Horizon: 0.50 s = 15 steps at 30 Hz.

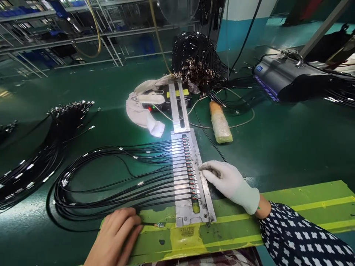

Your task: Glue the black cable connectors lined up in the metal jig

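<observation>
Bare and curled, my left hand (115, 236) holds a black cable whose metal connector (160, 224) sticks out to the right of the fingers, over the green board (155, 244). My right hand (226, 181), in a white glove, pinches the right edge of the metal fixture (181, 216). A row of several black cables (149, 190) lies across this fixture, their metal ends lined up along its slot. From there the cables loop away to the left. Part of the held cable is hidden under my left fingers.
A bundle of cables (52, 140) lies at the left, and a large black cable heap (191, 55) stands at the back. Behind the fixture are a control box (166, 105) and white cloth (135, 111). A wrapped handle (221, 123) and grey machine (288, 77) lie right.
</observation>
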### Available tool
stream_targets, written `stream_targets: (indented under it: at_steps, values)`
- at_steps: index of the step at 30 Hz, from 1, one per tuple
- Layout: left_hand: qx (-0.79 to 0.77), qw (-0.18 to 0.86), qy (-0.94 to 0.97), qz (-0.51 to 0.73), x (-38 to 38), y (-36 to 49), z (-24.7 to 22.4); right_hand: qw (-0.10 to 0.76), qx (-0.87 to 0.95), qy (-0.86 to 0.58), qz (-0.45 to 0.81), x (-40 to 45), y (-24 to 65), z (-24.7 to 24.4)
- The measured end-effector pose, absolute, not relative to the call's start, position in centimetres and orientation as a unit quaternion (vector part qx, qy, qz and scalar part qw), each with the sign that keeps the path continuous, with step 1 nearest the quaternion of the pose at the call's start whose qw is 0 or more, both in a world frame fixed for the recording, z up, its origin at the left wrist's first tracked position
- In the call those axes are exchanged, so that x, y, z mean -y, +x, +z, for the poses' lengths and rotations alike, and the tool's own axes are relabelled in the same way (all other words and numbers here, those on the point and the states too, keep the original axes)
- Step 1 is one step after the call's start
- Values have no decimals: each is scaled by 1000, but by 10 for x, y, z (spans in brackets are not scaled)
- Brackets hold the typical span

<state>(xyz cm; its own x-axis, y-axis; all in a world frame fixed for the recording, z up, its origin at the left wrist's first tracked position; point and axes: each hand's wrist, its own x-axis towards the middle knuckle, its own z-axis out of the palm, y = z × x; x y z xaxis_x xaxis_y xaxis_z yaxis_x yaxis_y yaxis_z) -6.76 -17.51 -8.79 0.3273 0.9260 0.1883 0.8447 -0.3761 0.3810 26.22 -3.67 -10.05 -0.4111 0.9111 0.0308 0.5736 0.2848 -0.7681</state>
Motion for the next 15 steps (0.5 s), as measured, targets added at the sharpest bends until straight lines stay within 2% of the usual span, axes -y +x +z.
stream_targets:
  at_steps: [5,8,11,15]
  values:
    - [-543,-7,786,294,154,-65,-55,243,764,-487,345,37,262,-101]
    - [-497,-54,816,290,137,-46,-39,245,765,-487,344,38,262,-100]
    - [-383,-12,895,229,128,-21,-52,247,764,-488,342,38,262,-99]
    - [-360,53,910,200,127,-2,-85,249,762,-490,343,37,260,-98]
